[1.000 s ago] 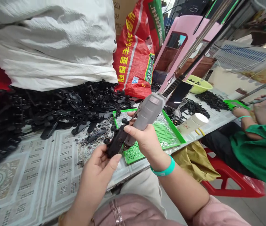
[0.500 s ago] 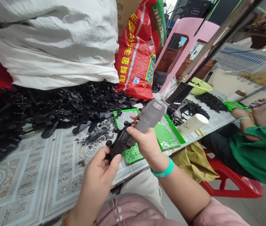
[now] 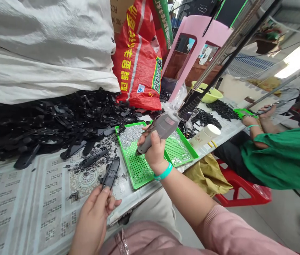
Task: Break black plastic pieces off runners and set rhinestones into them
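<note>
My right hand [image 3: 153, 149] is closed around a grey electric screwdriver [image 3: 158, 131] that hangs from a cable, its tip pointing down at a green perforated tray [image 3: 139, 170] holding small silver screws. My left hand [image 3: 94, 209] lies near the table's front edge with fingers loosely apart, fingertips touching the end of a long black plastic part [image 3: 111, 173] that rests on the patterned tablecloth [image 3: 33, 205]. A second similar black part [image 3: 94, 157] lies just beyond it.
A big heap of black plastic parts [image 3: 46, 120] fills the table's back, under a white sack [image 3: 43, 46] and beside a red printed sack [image 3: 139, 60]. A white paper cup [image 3: 205, 135], a yellow-green bowl [image 3: 208, 95] and a pink stool [image 3: 192, 46] stand right. A person in green [image 3: 280, 156] sits at the right.
My left hand has lowered the black part onto the table and loosened its grip. My right hand has swung the screwdriver away from the part to the green tray.
</note>
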A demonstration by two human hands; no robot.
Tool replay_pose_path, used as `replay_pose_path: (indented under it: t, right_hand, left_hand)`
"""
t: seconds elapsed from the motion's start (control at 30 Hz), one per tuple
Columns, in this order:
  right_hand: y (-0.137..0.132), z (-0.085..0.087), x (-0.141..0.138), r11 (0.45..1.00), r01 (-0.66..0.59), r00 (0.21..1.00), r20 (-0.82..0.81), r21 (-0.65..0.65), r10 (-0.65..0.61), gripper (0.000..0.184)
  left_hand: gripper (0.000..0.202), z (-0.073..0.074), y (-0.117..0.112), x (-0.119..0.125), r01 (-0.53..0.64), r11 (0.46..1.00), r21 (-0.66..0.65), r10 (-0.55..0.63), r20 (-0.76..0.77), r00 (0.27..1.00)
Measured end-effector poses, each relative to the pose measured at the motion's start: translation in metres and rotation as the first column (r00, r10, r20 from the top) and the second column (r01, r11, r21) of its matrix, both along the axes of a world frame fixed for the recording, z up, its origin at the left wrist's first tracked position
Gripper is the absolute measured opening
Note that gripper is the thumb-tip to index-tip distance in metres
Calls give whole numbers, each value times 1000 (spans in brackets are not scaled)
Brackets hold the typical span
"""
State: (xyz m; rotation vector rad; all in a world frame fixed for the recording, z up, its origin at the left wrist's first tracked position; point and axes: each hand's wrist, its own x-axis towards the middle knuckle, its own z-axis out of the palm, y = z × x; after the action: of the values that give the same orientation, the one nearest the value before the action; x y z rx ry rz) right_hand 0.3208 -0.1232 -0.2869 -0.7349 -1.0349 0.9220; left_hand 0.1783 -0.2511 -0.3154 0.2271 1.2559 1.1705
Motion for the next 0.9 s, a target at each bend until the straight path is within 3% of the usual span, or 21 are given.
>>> replay_pose_path:
  t: [0.37,0.5,0.73,0.9]
  right_hand:
    - [15,-12,-1,998,-3,1000,-19,-57,2,36]
    - [16,-12,0,998,-21,1000,-9,-51,21,35]
    - [-2,19,-6,999,-32,986,-163,-23,28,38]
    - [-32,38,-28,986,-165,962,-225,-17,158,41]
  left_hand:
    - [40,-6,4,2,-21,998,-54,16,-87,996]
    - [38,-10,3,0,47,999,-12,-48,-125,991]
    - [33,-18,2,1,109,994,17,-101,-272,957]
    - [36,-16,2,4,104,994,9,-94,-358,929]
